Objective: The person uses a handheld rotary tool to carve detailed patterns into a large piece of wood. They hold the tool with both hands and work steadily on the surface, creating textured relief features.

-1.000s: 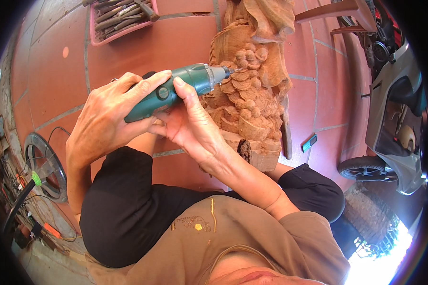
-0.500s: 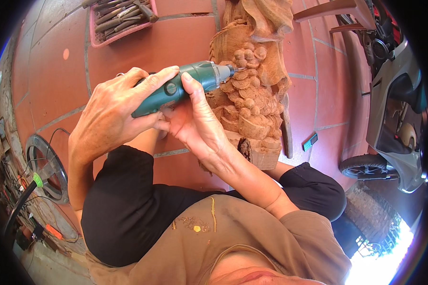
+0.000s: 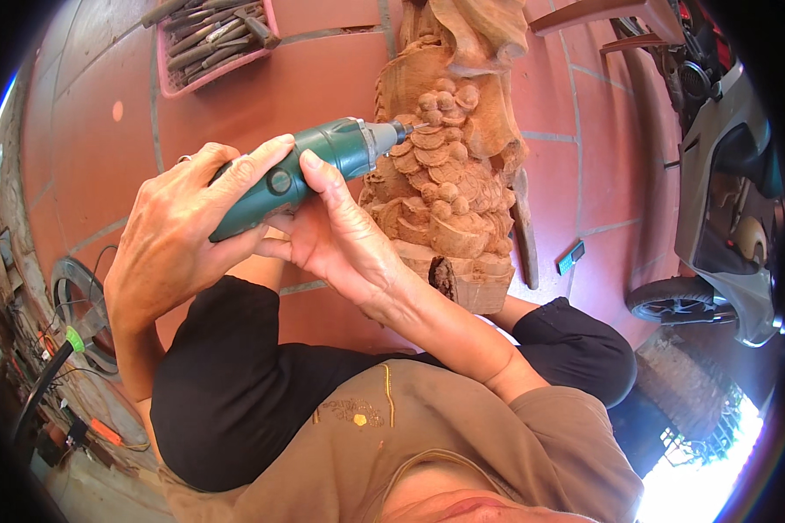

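A green rotary tool (image 3: 333, 150) with a grey nose lies slantwise in both my hands. My left hand (image 3: 183, 222) is wrapped round its rear body, fingers along the top. From below, my right hand (image 3: 344, 231) grips the front part, thumb resting on the casing. The thin bit points at a carved wooden sculpture (image 3: 449, 161) with round fruit-like balls and overlapping scales. Its tip is at the scales below the balls; whether it touches the wood I cannot tell. The sculpture stands close in front of my crossed legs.
A pink basket (image 3: 164, 63) of chisels and a mallet-like tool sits at the far left on red floor tiles. Right of the carving lie a wooden stick (image 3: 525, 231) and a small blue phone (image 3: 571, 258). A motorbike (image 3: 715, 218) stands at right; a wheel-shaped fan (image 3: 83, 305) and cables at left.
Both hands and the rotary tool have shifted slightly left, and the bit has moved a little left over the carving. The whole view has also moved a bit. The grip is unchanged.
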A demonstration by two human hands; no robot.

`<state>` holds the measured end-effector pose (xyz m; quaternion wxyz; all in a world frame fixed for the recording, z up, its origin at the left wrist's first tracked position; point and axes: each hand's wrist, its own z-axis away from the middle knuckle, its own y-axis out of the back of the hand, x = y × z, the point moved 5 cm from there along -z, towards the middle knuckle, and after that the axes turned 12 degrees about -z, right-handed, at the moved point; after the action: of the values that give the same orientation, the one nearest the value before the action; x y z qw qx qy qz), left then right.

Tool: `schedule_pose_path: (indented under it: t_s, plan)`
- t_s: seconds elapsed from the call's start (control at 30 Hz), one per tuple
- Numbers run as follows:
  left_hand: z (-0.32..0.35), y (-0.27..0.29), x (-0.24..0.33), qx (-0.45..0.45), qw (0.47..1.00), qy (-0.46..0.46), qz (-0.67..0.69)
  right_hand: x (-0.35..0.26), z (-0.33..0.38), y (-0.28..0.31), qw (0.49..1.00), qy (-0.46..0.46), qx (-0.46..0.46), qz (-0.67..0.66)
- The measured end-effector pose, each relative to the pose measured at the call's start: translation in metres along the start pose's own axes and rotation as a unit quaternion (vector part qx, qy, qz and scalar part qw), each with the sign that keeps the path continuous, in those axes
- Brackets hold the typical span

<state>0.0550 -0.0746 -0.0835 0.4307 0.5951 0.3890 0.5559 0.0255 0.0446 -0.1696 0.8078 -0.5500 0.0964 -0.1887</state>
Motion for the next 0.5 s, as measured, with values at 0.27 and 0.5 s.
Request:
schedule_pose_path:
  t_s: [0.27, 0.5]
  plan:
    - [-0.019, 0.020, 0.015, 0.002, 0.997, -0.039, -0.062, -0.004, 0.001, -0.008, 0.998, 0.002, -0.040, -0.046]
    - [-0.043, 0.037, 0.032, -0.069, 0.990, -0.046, -0.117, -0.012, 0.001, -0.014, 0.991, 0.029, -0.089, -0.094]
